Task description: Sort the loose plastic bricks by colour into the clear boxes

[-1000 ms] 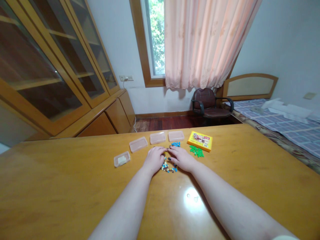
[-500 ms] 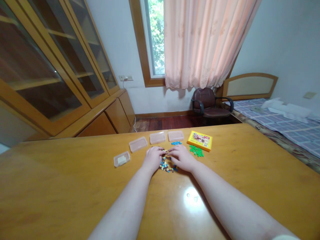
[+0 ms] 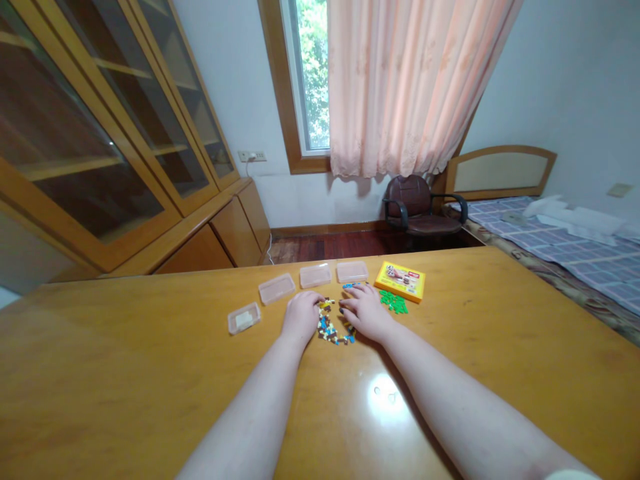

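Note:
A ring-shaped scatter of small brown, cream, blue and yellow building pieces lies on the table between my hands. At its left edge rests my left hand, palm down, its fingers stretched to the upper left pieces with nothing visible in them. My right hand is palm down with spread fingers over the right side of the scatter. A dark piece shows by its fingertips; whether they touch it I cannot tell. Blue pieces lie just beyond that hand, partly hidden by its fingers. Green pieces form a separate group to its right.
Behind the hands, clear plastic boxes stand in an arc; the leftmost box holds something white. A yellow picture box lies beyond the green pieces. Past the table's far edge are an office chair and a bed.
My hands have moved apart, uncovering more of the mixed pieces. My right hand's fingers have shifted up and now cover part of the blue group.

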A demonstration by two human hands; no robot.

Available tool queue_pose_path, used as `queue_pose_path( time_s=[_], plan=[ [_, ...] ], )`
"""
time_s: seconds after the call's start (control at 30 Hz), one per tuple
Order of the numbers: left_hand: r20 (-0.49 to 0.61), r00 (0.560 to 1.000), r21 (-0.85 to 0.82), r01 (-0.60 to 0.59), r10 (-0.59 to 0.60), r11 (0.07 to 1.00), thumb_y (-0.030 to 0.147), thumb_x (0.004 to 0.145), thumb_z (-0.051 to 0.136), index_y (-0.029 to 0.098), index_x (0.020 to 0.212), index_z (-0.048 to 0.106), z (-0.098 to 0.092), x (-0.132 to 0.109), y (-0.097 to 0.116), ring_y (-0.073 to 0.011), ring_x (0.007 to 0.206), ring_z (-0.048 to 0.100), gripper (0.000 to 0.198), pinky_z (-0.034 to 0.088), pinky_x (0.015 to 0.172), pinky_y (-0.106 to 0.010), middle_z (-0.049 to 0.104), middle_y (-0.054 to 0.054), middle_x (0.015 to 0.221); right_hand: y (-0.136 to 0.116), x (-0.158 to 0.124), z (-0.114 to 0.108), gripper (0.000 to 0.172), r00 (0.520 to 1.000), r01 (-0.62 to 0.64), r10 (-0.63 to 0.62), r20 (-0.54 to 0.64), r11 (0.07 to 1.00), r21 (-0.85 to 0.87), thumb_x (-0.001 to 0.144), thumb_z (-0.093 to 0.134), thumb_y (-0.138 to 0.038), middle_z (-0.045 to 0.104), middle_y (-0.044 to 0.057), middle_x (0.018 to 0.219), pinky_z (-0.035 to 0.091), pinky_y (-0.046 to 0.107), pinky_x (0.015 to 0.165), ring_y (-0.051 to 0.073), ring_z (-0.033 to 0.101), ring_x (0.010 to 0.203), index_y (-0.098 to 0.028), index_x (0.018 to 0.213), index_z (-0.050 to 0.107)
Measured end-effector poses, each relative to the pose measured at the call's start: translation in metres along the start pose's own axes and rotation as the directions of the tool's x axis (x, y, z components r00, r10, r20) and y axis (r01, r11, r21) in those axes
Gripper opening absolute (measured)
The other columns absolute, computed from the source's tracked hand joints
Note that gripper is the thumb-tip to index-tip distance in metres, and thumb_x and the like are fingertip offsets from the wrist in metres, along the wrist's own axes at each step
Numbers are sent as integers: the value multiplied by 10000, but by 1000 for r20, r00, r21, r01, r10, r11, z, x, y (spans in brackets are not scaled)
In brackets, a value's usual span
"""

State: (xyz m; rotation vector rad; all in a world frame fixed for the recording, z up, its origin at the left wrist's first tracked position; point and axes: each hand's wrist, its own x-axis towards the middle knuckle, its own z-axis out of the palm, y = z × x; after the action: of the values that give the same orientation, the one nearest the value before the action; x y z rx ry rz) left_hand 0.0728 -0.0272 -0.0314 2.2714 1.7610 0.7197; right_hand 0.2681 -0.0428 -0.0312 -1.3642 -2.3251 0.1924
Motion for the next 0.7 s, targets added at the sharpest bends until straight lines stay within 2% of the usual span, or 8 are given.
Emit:
queue_pose_path(
  time_s=[0.13,0.2,0.43,0.57,0.63,0.7],
  plan=[
    [43,999,-69,-13,16,998,73,770,436,199,960,707,3,1,-2,-178,975,595,354,448,927,-315,702,-38,999,-5,-2,-2,254,979,195,-200,39,976,98,866,530,-318,576,43,1248,258,448,1048,242,421,1193,-295,1062,691],
    [72,996,-104,-38,46,994,54,754,436,193,996,702,5,2,-3,-174,1001,594,385,442,949,-316,695,-43,1041,-8,-3,-3,258,969,227,-236,69,966,121,860,543,-346,553,30,1281,247,460,1055,251,404,1217,-317,1073,685],
    [121,990,-158,-52,71,986,14,726,421,158,1092,669,9,2,-6,-171,1073,581,464,417,1000,-320,666,-67,1142,-11,-4,-3,381,965,179,-194,177,979,95,855,525,-474,404,40,1431,182,549,1067,319,288,1308,-356,1210,596],
    [116,992,-148,-29,46,989,18,740,408,158,1097,664,11,2,-7,-174,1089,577,461,413,1013,-330,664,-66,1147,-9,-3,0,496,976,107,-114,186,993,47,846,532,-494,375,106,1446,170,570,1065,335,265,1328,-306,1304,517],
    [108,993,-152,-29,45,988,9,734,403,162,1101,661,12,2,-8,-172,1100,572,474,409,1022,-330,660,-62,1155,-7,-2,0,483,983,86,-94,158,995,52,845,547,-465,397,112,1430,180,554,1070,323,280,1326,-291,1295,530],
    [113,992,-170,-35,55,985,8,732,407,163,1107,658,12,2,-8,-169,1099,575,476,411,1024,-326,659,-61,1158,-7,-2,-1,393,983,115,-126,136,990,86,854,545,-438,429,75,1412,189,533,1076,301,311,1313,-316,1224,591]
  ],
)
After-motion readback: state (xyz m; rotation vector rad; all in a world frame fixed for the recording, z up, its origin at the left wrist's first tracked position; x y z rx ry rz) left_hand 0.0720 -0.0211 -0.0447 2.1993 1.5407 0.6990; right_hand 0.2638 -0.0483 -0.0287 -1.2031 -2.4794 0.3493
